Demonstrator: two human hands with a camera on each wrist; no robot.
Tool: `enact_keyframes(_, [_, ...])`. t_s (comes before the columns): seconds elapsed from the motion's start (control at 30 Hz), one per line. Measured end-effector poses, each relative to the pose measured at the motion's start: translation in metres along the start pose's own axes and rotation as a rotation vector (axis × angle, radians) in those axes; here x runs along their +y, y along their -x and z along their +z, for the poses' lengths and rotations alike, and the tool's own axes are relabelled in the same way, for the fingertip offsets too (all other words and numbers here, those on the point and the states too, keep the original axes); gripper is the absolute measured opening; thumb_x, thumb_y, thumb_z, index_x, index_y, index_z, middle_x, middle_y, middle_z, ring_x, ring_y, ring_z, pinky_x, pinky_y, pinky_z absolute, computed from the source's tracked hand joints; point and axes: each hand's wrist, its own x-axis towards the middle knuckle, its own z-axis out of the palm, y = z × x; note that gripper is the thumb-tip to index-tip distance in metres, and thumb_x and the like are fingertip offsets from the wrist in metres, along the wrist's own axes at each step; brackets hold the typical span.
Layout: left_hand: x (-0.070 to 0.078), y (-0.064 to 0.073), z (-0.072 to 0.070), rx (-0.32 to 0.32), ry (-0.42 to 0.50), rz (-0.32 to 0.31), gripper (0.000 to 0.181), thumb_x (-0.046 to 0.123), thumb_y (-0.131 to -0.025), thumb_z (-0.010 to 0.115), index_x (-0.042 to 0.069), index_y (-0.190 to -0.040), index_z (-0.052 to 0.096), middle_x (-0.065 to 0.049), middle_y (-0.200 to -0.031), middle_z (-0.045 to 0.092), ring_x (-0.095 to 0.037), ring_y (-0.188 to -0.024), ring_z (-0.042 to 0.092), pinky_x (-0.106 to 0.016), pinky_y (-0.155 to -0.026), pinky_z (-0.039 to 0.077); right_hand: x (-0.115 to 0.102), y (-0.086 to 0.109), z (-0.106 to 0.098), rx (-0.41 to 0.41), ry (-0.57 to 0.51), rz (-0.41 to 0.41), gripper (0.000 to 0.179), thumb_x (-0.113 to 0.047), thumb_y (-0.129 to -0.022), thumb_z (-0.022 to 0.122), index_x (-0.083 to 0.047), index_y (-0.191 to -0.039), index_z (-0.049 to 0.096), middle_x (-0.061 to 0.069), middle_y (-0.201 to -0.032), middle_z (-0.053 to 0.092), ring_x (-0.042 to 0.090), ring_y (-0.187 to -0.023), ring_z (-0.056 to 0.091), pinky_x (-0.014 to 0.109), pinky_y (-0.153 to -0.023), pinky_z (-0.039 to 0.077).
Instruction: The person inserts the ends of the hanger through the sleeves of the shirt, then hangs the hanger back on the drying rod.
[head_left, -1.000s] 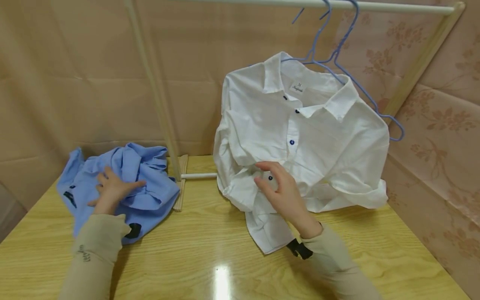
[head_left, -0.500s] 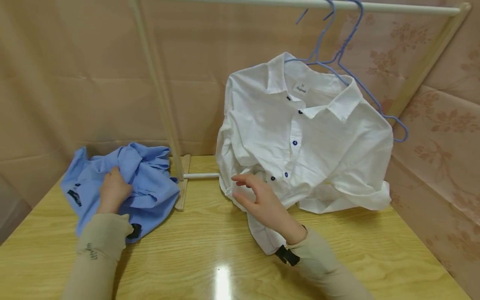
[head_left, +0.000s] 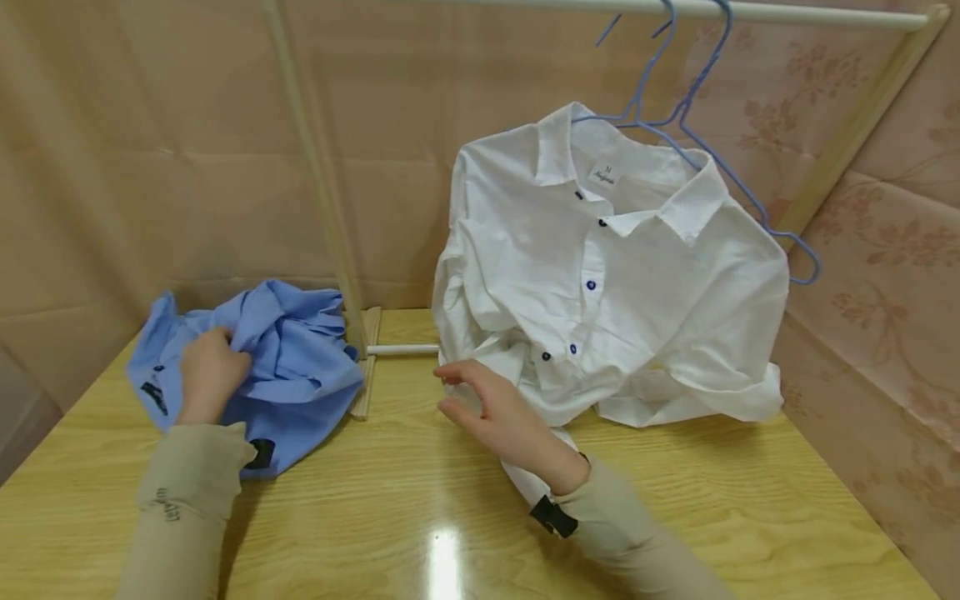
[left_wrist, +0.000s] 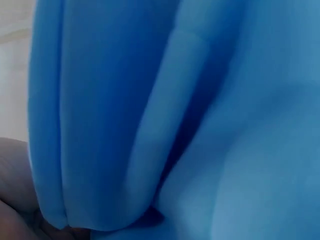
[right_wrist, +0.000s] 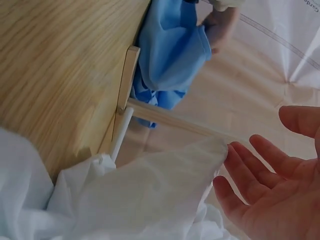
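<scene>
A crumpled blue shirt (head_left: 292, 367) lies on the left of the table, with a dark button and black patches showing. My left hand (head_left: 212, 375) grips a fold of it, fingertips hidden in the cloth. Blue fabric (left_wrist: 115, 115) fills most of the left wrist view, with part of the hand (left_wrist: 17, 185) at its lower left. My right hand (head_left: 506, 417) is held with fingers spread, in front of the lower left of a white shirt (head_left: 630, 267) on a hanger. In the right wrist view the right fingertips (right_wrist: 234, 150) are right at the white cloth's edge.
Two blue wire hangers (head_left: 682, 108) hook over the white rail (head_left: 810, 14) of a wooden rack. The rack's post (head_left: 318, 183) and foot (head_left: 367, 383) stand between the two shirts. A pinkish floral cloth (head_left: 892, 317) covers the wall at right.
My left hand has closed its fingers on the blue shirt and bunched it up slightly. My right hand has drifted left across the white shirt, fingers still spread.
</scene>
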Motion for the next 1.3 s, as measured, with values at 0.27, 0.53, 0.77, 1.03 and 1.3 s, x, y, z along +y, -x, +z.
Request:
enact_keyframes(0.27, [0.026, 0.002, -0.022, -0.003, 0.145, -0.094, 0.035, 0.012, -0.083, 0.051, -0.011, -0.110, 0.051, -0.030, -0.103, 0.055, -0.043, -0.093, 0.050, -0.048, -0.074, 0.039, -0.005, -0.004, 0.014, -0.042, 0.004, -0.024, 0.037, -0.021, -0.090, 0.058, -0.004, -0.122, 0.050, 0.007, -0.121, 0.055, 0.019, -0.110, 0.052, 0.031, -0.093, 0.042])
enact_keyframes(0.53, [0.051, 0.007, -0.036, -0.021, 0.281, -0.173, 0.046, 0.022, -0.088, 0.052, -0.008, -0.122, 0.045, -0.027, -0.119, 0.052, -0.036, -0.108, 0.047, -0.042, -0.087, 0.037, -0.012, -0.006, 0.021, -0.095, 0.028, 0.028, 0.046, -0.028, -0.090, 0.056, -0.007, -0.129, 0.044, 0.004, -0.128, 0.050, 0.016, -0.118, 0.047, 0.031, -0.097, 0.038])
enact_keyframes(0.77, [0.067, 0.016, -0.047, 0.003, 0.333, -0.134, 0.042, 0.025, -0.089, 0.054, -0.004, -0.119, 0.048, -0.011, -0.103, 0.054, -0.016, -0.086, 0.047, -0.021, -0.069, 0.035, -0.016, -0.011, 0.031, -0.102, 0.026, 0.065, 0.065, -0.037, -0.087, 0.060, -0.009, -0.139, 0.032, 0.006, -0.137, 0.042, 0.016, -0.126, 0.039, 0.033, -0.102, 0.034])
enact_keyframes(1.03, [0.099, 0.038, -0.064, 0.028, 0.408, 0.021, 0.035, 0.018, -0.089, 0.056, -0.005, -0.114, 0.050, -0.009, -0.099, 0.056, 0.003, -0.075, 0.043, -0.015, -0.067, 0.035, -0.025, -0.014, 0.039, -0.064, -0.035, 0.081, 0.096, -0.041, -0.080, 0.067, -0.019, -0.146, 0.001, 0.006, -0.150, 0.017, 0.018, -0.135, 0.024, 0.039, -0.106, 0.029])
enact_keyframes(1.3, [0.124, 0.064, -0.067, 0.008, 0.486, 0.201, 0.023, 0.012, -0.088, 0.058, -0.001, -0.106, 0.053, 0.004, -0.094, 0.057, 0.001, -0.077, 0.050, -0.010, -0.065, 0.039, -0.028, -0.019, 0.044, -0.006, -0.066, 0.053, 0.113, -0.036, -0.073, 0.075, -0.026, -0.144, -0.012, 0.000, -0.152, 0.002, 0.019, -0.137, 0.017, 0.041, -0.105, 0.030])
